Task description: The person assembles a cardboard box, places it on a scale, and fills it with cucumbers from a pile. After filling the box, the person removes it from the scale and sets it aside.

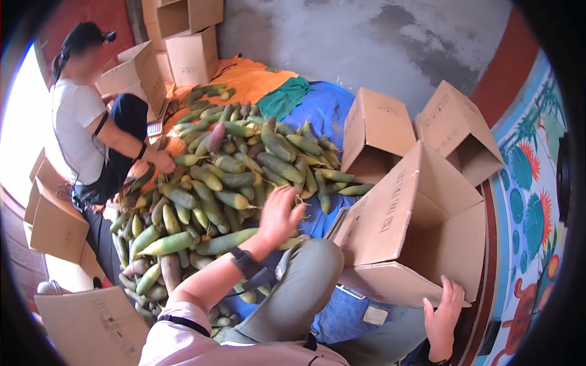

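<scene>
Green radishes (210, 204) lie in a large heap in front of me, some with thin root tails. My left hand (281, 215) reaches over the heap's near right side, fingers apart, close to the radish tips. I see nothing held in it, though its underside is hidden. At the lower right, my right hand (444, 314) grips the near bottom edge of a cardboard box (378, 210), fingers over the edge and thumb outside. This box is tilted on its side, its opening facing right; its dim inside shows no radish.
Two more cardboard boxes (381, 125) (458, 131) stand behind mine. A co-worker (82, 128) crouches at the left, one hand on the heap. Blue (326, 113) and orange sheets (247, 76) lie beneath the radishes. Another box (94, 326) is at lower left; a painted wall (528, 201) borders the right.
</scene>
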Demonstrator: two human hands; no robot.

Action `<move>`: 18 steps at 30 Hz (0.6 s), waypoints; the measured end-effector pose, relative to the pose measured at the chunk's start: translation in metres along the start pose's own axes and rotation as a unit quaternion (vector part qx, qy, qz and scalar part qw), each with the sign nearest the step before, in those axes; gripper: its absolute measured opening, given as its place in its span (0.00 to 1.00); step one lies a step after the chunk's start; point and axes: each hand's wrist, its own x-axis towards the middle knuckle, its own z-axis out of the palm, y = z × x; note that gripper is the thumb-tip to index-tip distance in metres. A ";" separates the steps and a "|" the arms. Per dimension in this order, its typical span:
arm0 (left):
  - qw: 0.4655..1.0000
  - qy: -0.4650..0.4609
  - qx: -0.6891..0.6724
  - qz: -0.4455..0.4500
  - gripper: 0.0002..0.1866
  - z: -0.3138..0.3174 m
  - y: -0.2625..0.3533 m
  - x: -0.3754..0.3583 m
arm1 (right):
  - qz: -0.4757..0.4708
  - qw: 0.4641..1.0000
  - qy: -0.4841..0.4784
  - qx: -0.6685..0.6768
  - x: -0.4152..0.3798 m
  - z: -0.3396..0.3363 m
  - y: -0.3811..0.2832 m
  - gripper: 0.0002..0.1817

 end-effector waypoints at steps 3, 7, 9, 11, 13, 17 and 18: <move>0.984 -0.080 0.110 -0.113 0.21 0.029 -0.104 -0.056 | -0.044 0.999 0.008 -0.008 0.007 0.002 -0.004 0.38; 0.915 -0.228 0.229 -0.242 0.26 0.045 -0.170 -0.114 | -0.044 0.998 0.031 -0.019 0.010 0.004 -0.003 0.38; 0.867 -0.298 0.275 -0.290 0.29 0.044 -0.183 -0.130 | -0.063 0.997 0.033 -0.019 0.010 0.005 -0.004 0.38; 0.845 -0.330 0.323 -0.271 0.25 0.038 -0.173 -0.131 | -0.050 0.998 0.035 -0.028 0.009 0.004 -0.011 0.38; 0.831 -0.350 0.357 -0.244 0.22 0.039 -0.174 -0.124 | -0.035 0.998 0.034 -0.035 0.008 0.005 -0.011 0.39; 0.826 -0.354 0.395 -0.189 0.15 0.039 -0.169 -0.125 | -0.056 0.998 0.037 -0.020 0.009 0.006 -0.007 0.39; 0.831 -0.347 0.394 -0.182 0.15 0.038 -0.172 -0.126 | -0.057 0.997 0.040 -0.016 0.011 0.006 -0.008 0.39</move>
